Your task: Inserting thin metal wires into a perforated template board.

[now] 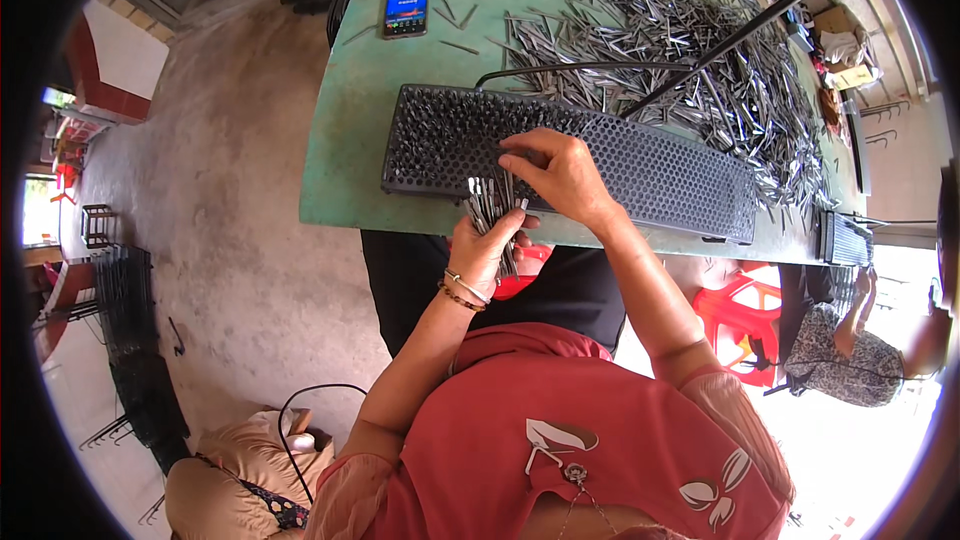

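left hand: mine point(490, 240) is wrapped round a bunch of thin metal strips point(482, 202), thumb across the front, just off the near edge of the table point(345, 160)
right hand: thumb and fingertips point(511, 162) of this one point(562, 175) are bunched close together right over the rack; can't tell if there's a strip pinched in there, too small and dark
rack: long black block full of holes point(680, 165), sitting along my side of the table
filled so far: the left end is packed with strips on end point(440, 130), and the filled bit runs further right along the far side than along the near side. Well under half done, I'd say
left to fill: a band of holes near me plus pretty much the whole right stretch, which looks bare
loose pile: big messy heap point(700, 50) behind the rack, so no shortage of strips lol
rack's long axis: left to right across me, slanting so the right end comes a bit closer
strips in my bunch: long axis runs roughly away from me, top ends toward the rack and leaning a little left
strips in the holes: more or less upright, some a bit tilted
strips in the heap: pointing every which way
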`<state>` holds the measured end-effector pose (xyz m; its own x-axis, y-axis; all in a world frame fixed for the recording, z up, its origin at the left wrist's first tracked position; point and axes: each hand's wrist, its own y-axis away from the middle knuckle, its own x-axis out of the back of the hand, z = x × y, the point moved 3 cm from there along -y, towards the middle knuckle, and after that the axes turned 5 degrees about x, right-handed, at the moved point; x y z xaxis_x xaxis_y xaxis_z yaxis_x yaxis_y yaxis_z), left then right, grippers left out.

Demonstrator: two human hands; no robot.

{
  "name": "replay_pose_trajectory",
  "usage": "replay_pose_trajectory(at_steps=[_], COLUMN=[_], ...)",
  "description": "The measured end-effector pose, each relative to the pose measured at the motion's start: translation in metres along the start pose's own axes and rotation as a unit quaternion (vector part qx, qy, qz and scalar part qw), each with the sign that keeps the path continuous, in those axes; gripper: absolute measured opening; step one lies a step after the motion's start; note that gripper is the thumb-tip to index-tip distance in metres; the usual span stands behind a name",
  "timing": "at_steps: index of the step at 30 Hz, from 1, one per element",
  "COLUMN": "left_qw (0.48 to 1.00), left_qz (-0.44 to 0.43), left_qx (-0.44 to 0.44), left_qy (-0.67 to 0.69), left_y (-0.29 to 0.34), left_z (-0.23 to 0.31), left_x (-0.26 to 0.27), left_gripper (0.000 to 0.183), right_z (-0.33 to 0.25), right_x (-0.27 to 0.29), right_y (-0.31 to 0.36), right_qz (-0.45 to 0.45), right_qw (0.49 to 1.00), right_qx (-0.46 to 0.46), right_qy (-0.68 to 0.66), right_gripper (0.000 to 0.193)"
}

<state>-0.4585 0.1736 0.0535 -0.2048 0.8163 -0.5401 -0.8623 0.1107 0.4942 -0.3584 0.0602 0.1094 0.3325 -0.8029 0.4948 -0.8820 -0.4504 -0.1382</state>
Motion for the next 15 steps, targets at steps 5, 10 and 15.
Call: replay_pose_trajectory(at_steps=[5, 10, 15], left_qw=[1.000, 1.000, 1.000], left_qz=[0.005, 0.014, 0.013], left_qx=[-0.008, 0.003, 0.009], left_qy=[0.004, 0.010, 0.009], left_y=[0.001, 0.002, 0.004], left_z=[0.001, 0.002, 0.004], left_x=[0.000, 0.001, 0.002], left_gripper=[0.015, 0.015, 0.016], right_z=[0.002, -0.003, -0.004], right_x=[-0.004, -0.009, -0.007], right_y=[-0.009, -0.013, -0.012], right_qz=[0.013, 0.025, 0.027], right_qw=[0.995, 0.957, 0.916], right_qx=[0.086, 0.230, 0.299], right_qy=[0.044, 0.177, 0.266], right_gripper=[0.015, 0.010, 0.011])
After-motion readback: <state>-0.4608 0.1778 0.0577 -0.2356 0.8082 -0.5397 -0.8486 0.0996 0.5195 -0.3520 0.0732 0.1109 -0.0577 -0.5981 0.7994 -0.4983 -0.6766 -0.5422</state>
